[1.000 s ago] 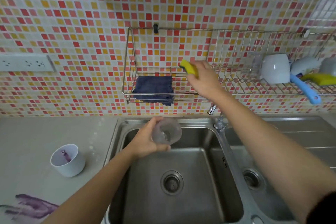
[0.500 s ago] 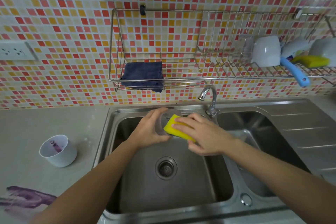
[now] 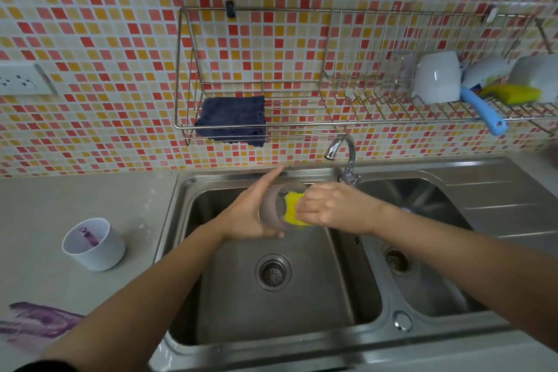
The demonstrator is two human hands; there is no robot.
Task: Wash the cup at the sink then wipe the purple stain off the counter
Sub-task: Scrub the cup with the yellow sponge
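**Cup under scrub at left basin; stain untouched**

Scrubbing of the cup point(image 3: 273, 210) was in hand over the left basin of the sink point(image 3: 367, 296). The left hand point(image 3: 252, 214) held the clear cup against its palm, thumb under, with the forefinger stretched straight toward the back wall. The right hand point(image 3: 335, 208) had its grip pressed together on a yellow sponge point(image 3: 292, 211), fingers curled, the sponge pushed into the cup's mouth.

Orientation: the cup lay on its side in the air, long axis roughly level, mouth toward the right hand and base toward the left palm.

Judgement on the step: no water was seen running from the tap point(image 3: 339, 149), which stood just behind the hands. A sound wash would call for the sponge to be turned round the inner wall and base while the left hand steadied the cup, followed by a rinse under the spout. A wet clear cup held this loosely could slip.

Outstanding: the purple stain point(image 3: 36, 322) remained on the counter point(image 3: 45, 208) at lower left, with a white cup point(image 3: 95, 246) standing nearby. A dark cloth point(image 3: 231, 118) lay in the wall rack point(image 3: 302, 127).
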